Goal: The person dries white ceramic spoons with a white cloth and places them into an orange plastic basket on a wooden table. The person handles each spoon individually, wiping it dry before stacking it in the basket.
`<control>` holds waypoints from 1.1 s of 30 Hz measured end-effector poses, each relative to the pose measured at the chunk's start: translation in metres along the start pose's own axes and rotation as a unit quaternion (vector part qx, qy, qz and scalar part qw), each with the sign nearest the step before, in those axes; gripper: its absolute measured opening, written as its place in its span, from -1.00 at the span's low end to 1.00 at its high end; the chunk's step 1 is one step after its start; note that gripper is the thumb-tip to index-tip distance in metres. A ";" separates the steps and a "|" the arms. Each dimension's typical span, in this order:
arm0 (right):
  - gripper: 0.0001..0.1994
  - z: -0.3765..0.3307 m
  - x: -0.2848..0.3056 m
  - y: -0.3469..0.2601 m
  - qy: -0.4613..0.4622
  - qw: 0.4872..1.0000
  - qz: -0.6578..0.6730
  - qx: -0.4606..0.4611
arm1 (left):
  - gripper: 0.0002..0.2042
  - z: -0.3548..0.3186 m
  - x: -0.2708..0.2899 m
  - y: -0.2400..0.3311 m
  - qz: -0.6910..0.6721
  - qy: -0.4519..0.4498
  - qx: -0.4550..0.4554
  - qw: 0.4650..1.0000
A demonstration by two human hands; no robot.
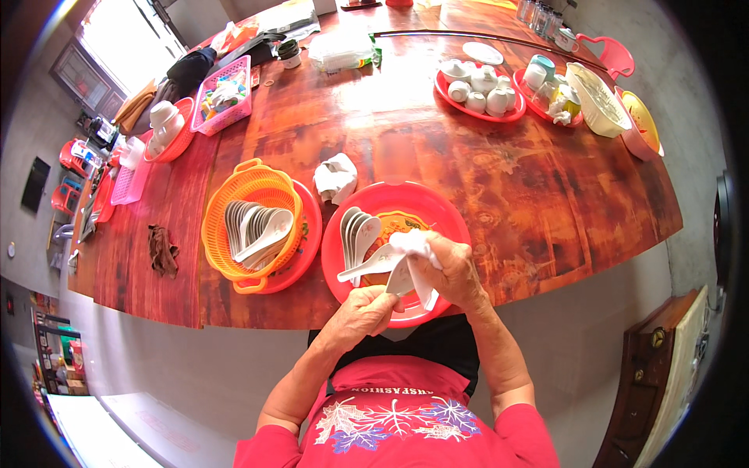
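Observation:
Over the red plastic tray (449, 204), my left hand (360, 318) pinches a white soup spoon (399, 279). My right hand (459, 271) is closed on a white cloth (413, 243), which lies against that spoon. Several patterned white soup spoons (360, 230) rest in the left part of the tray, one of them slanting across toward my hands. To the left stands an orange basket (250, 183) with a stack of soup spoons (269, 230) in it. A second red tray (310, 226) is under the basket. Part of the held spoon is hidden by my fingers and the cloth.
A crumpled white cloth (335, 178) sits behind the trays, a brown rag (162, 251) at the left. Farther off are a pink basket (226, 97), a red tray of white teapots and cups (484, 90) and a cream basket (597, 97). The table's near edge curves before me.

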State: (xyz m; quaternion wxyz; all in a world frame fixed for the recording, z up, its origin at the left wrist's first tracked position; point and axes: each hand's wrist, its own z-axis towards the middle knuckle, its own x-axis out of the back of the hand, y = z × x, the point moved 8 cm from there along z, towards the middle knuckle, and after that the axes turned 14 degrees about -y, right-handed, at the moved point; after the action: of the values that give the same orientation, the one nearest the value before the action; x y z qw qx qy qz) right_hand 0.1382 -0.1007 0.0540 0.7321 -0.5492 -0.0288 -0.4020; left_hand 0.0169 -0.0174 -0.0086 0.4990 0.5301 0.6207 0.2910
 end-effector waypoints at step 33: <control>-0.69 0.000 -0.020 -0.022 -0.250 0.942 0.174 -0.140 | -0.72 -0.047 -0.002 0.054 0.620 0.166 -0.228 0.732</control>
State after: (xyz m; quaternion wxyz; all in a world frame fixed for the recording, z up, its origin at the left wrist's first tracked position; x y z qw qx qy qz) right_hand 0.1109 -0.0913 0.0608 0.6759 -0.7251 -0.0585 -0.1180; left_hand -0.0069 0.0034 0.0553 0.2033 0.6109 0.1422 0.7519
